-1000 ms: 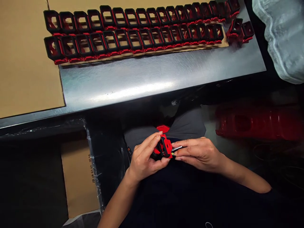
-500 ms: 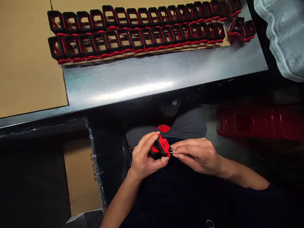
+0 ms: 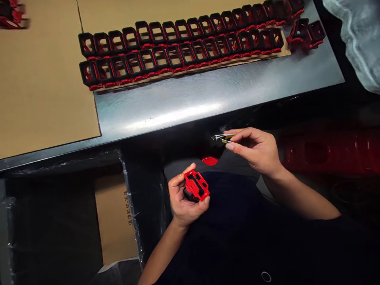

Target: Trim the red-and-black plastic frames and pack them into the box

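Observation:
My left hand [image 3: 187, 198] grips a red and black plastic housing [image 3: 197, 185] by its edges, low in front of my body. Its red face with dark cut-outs points up towards me. Up and to the right, my right hand [image 3: 257, 150] pinches silver nail clippers [image 3: 223, 138] between thumb and fingers. The clippers' jaws point left and stand apart from the housing. Below them, a red piece [image 3: 209, 160] shows near my lap; what it belongs to is hidden.
Two rows of similar red and black housings [image 3: 162, 56] stand on cardboard on the metal table [image 3: 166, 99]. More red parts [image 3: 12, 18] lie at the far left on a cardboard sheet [image 3: 44, 91]. A plastic-lined box [image 3: 121, 190] stands lower left, a red object [image 3: 335, 154] at right.
My right hand has moved up and away from the housing with the nail clippers. In my left hand the housing has turned, showing a different red face. The view has shifted slightly left.

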Tool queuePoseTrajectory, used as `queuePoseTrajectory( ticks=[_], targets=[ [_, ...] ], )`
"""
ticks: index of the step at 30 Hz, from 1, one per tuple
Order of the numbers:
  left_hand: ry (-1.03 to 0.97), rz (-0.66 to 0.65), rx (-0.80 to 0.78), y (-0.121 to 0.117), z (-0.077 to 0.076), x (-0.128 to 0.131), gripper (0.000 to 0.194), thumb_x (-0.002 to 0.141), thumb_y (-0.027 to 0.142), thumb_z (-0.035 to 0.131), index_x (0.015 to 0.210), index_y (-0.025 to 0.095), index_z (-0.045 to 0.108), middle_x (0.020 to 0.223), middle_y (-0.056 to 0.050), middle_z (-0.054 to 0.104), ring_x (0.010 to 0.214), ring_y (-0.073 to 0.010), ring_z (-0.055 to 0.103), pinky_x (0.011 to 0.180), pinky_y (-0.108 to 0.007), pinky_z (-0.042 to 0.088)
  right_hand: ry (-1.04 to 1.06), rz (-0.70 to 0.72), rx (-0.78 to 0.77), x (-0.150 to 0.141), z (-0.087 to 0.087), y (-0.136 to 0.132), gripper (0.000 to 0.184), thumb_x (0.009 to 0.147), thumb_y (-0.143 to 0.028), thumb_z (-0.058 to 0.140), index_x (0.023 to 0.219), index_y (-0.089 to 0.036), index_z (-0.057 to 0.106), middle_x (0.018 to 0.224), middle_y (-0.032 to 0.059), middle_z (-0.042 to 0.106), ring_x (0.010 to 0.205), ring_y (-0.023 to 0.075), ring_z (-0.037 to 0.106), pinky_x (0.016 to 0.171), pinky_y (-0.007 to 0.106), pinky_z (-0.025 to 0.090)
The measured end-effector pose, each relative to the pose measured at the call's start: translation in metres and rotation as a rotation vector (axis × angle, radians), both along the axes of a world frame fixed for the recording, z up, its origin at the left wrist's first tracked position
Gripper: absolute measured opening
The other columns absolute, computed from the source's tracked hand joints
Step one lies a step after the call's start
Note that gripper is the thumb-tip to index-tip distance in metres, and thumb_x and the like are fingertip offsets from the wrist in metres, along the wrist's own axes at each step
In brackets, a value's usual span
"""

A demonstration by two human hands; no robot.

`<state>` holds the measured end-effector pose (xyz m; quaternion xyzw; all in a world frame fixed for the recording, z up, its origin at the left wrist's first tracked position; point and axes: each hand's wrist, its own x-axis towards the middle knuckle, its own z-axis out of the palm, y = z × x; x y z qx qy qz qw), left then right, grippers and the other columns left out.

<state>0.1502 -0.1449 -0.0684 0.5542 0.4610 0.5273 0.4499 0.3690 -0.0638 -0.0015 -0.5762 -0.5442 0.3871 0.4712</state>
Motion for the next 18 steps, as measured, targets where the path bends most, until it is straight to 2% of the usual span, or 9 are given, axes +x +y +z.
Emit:
queuePoseTrajectory(
  ticks=[2,5,8,10,12,14,15,18],
  targets=[
    [-0.028,-0.007,0.002,0.000,0.000,0.001,0.064,0.080,0.042,0.081,0.127,0.025,0.042,0.137,-0.018,0.061,0.100,-0.0247,0.073,0.074,-0.033,0.061,-0.132,-0.011,0.120,0.005,-0.003,0.020,0.016,0.080,-0.032,0.081,0.083,-0.019,0.072,0.101,0.0052,0.078,0.096,0.0235,0.074,0.086,0.040,0.060],
    [-0.087,-0.003,0.008,0.000,-0.002,0.004,0.064,0.078,0.036,0.083,0.128,0.027,0.044,0.139,-0.017,0.060,0.094,-0.0208,0.074,0.070,-0.029,0.060,-0.363,-0.062,0.267,0.017,-0.012,0.065,0.015,0.079,-0.030,0.078,0.088,-0.019,0.071,0.102,0.0060,0.077,0.091,0.0234,0.072,0.081,0.040,0.059],
    [-0.112,0.005,0.020,-0.001,-0.003,0.006,0.076,0.076,0.035,0.084,0.140,0.029,0.042,0.140,-0.017,0.060,0.104,-0.0252,0.072,0.072,-0.031,0.061,-0.572,-0.068,0.289,0.028,-0.017,0.106,0.015,0.077,-0.026,0.078,0.088,-0.020,0.070,0.100,0.0076,0.077,0.094,0.0258,0.069,0.085,0.045,0.057],
    [-0.086,0.000,0.029,-0.003,-0.004,0.006,0.087,0.077,0.037,0.084,0.149,0.029,0.037,0.139,-0.017,0.060,0.111,-0.0283,0.071,0.075,-0.033,0.063,-0.627,-0.088,0.303,0.028,-0.015,0.111,0.018,0.077,-0.027,0.079,0.091,-0.021,0.071,0.108,0.0091,0.076,0.101,0.0279,0.067,0.089,0.047,0.056],
    [-0.032,0.002,0.040,-0.004,-0.004,0.005,0.089,0.078,0.037,0.082,0.153,0.028,0.035,0.140,-0.017,0.060,0.116,-0.0305,0.069,0.079,-0.036,0.064,-0.565,-0.165,0.325,0.022,-0.010,0.094,0.022,0.080,-0.031,0.077,0.099,-0.021,0.071,0.118,0.0102,0.073,0.107,0.0283,0.066,0.088,0.045,0.057],
    [0.017,0.004,0.061,-0.004,-0.003,0.003,0.086,0.079,0.034,0.081,0.153,0.027,0.036,0.141,-0.017,0.060,0.121,-0.0318,0.067,0.085,-0.039,0.063,-0.391,-0.195,0.269,0.011,-0.005,0.059,0.020,0.086,-0.034,0.071,0.101,-0.020,0.071,0.115,0.0098,0.074,0.104,0.0259,0.068,0.084,0.041,0.058],
    [0.033,0.000,0.074,-0.004,-0.003,0.003,0.086,0.080,0.032,0.080,0.153,0.026,0.036,0.141,-0.018,0.060,0.123,-0.0322,0.066,0.088,-0.040,0.063,-0.268,-0.134,0.176,0.006,-0.003,0.039,0.018,0.088,-0.034,0.068,0.097,-0.020,0.072,0.104,0.0085,0.076,0.096,0.0234,0.071,0.081,0.038,0.058],
    [0.066,-0.031,0.110,-0.002,-0.004,0.003,0.087,0.079,0.025,0.078,0.154,0.024,0.034,0.142,-0.019,0.059,0.128,-0.0324,0.063,0.097,-0.044,0.060,0.096,0.284,-0.315,-0.008,-0.005,-0.016,0.021,0.088,-0.035,0.068,0.095,-0.016,0.075,0.088,0.0075,0.079,0.080,0.0195,0.074,0.072,0.031,0.058]
  ],
)
